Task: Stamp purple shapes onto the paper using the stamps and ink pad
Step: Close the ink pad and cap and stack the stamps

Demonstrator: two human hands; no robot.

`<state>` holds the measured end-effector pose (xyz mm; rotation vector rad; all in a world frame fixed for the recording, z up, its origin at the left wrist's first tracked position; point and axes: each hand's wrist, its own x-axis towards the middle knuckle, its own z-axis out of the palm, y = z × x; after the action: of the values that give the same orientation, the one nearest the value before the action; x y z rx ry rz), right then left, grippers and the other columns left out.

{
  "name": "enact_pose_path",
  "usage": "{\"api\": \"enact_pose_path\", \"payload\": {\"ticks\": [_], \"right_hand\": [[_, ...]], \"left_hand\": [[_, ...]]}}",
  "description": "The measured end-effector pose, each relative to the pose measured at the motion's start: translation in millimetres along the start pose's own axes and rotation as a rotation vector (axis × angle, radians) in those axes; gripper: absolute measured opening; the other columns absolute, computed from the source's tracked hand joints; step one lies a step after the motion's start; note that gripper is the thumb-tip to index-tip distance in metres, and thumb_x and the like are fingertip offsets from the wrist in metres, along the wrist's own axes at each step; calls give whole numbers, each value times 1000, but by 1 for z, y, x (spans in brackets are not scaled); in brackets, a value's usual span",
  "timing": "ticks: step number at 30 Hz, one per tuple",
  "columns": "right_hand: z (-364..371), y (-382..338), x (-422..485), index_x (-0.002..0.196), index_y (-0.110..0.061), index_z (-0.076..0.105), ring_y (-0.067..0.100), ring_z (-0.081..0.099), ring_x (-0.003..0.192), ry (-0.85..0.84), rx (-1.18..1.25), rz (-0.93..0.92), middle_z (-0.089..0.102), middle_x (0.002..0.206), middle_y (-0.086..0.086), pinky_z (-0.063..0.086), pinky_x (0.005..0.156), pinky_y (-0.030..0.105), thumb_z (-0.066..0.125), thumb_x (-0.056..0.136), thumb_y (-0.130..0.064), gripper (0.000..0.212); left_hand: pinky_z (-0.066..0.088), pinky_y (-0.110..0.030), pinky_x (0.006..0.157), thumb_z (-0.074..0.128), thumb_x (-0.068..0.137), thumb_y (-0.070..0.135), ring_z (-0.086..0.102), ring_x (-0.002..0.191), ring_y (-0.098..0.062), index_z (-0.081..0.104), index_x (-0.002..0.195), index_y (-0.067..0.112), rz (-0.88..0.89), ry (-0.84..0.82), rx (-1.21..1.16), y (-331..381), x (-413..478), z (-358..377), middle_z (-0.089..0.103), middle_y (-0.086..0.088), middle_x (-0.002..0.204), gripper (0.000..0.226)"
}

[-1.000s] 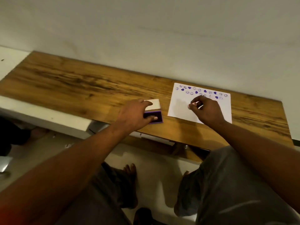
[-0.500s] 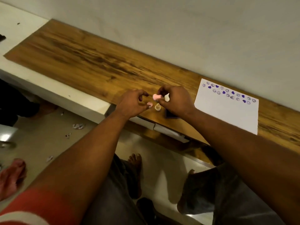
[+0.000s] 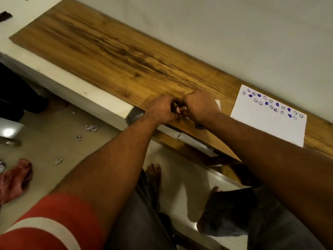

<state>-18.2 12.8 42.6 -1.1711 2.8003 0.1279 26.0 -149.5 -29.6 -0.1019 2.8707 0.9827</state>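
The left hand point(image 3: 163, 110) and right hand point(image 3: 197, 107) are brought together at the near edge of the wooden desk point(image 3: 111, 51), fingertips meeting around a small pink stamp point(image 3: 178, 110); only a sliver of it is seen, and which hand bears the grip cannot be told. The ink pad point(image 3: 199, 126) is mostly hidden under the right wrist, a dark corner showing; its white lid point(image 3: 218, 103) peeks out behind the right hand. The paper point(image 3: 266, 127) lies well apart to the right, flat, two rows of purple hearts and smiley faces along its far edge.

Step judged: a stamp being swapped or capped. It would best be done over the desk, inked face kept off the fingers.

Against half a second ago: the hands, then slightly apart with pink and pale stamp pieces visible between them, are now closed together. The view has swung left, so the paper sits further right.
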Motion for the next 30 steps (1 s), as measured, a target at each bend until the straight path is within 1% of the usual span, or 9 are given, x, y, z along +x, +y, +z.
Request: {"api": "enact_pose_path", "payload": {"ticks": [4,10,14,17,20,23,25,27,30], "right_hand": [[-1,-5,2,103,-29,72,21,59,74,-21,-119,-29,52,78,-4,36,60,34,62,98,-41,17],[-3,-14,10,101,-20,68,26,66,87,-102,-256,-171,69,98,5,38,58,37,62,98,-25,7],[-7,-13,12,100,-20,67,24,61,79,-103,-216,-184,68,94,3,38,57,36,61,99,-23,7],[-10,-1,5,112,-27,65,17,53,73,-46,-66,-166,58,84,-5,35,56,30,62,99,-34,15],[-17,26,-7,110,-30,68,10,59,79,123,145,-87,71,93,-9,33,57,21,68,94,-45,23],[-19,66,-22,104,-30,70,7,59,80,252,333,149,73,93,-12,34,60,19,72,91,-47,21],[-12,90,-29,109,-28,70,12,65,85,202,402,283,75,100,-10,43,68,24,75,89,-44,26],[2,105,-34,122,-24,69,18,66,100,49,408,334,73,115,-5,48,78,27,80,86,-43,42],[19,109,-34,138,-24,62,24,59,123,-82,379,317,65,136,-1,49,93,33,81,85,-45,60]], "left_hand": [[39,-23,63,88,76,42,56,84,-6,72,115,32,6,10,7,-1,2,2,57,19,90,43],[51,-36,73,85,79,39,63,86,-18,72,111,26,-23,-46,19,1,5,1,67,6,93,37],[56,-39,78,84,80,39,67,89,-22,71,110,27,-38,-71,35,2,7,-2,71,1,97,34],[54,-36,77,86,80,40,66,93,-18,70,116,27,-45,-64,31,2,7,-1,69,6,99,42],[44,-27,64,87,79,46,63,87,-9,65,125,33,-29,-62,17,0,5,-4,65,14,93,52],[37,-26,56,85,78,49,58,76,-6,64,118,34,-41,6,53,3,-2,-13,62,11,83,48],[36,-27,55,81,79,52,56,70,-6,66,112,33,-10,114,100,8,-11,-19,60,11,77,42],[37,-27,57,75,82,58,50,65,-4,67,103,33,43,206,138,16,-24,-23,55,14,72,34],[43,-27,58,68,89,62,52,65,-2,73,95,31,130,187,187,34,-49,-13,61,13,72,31]]}}
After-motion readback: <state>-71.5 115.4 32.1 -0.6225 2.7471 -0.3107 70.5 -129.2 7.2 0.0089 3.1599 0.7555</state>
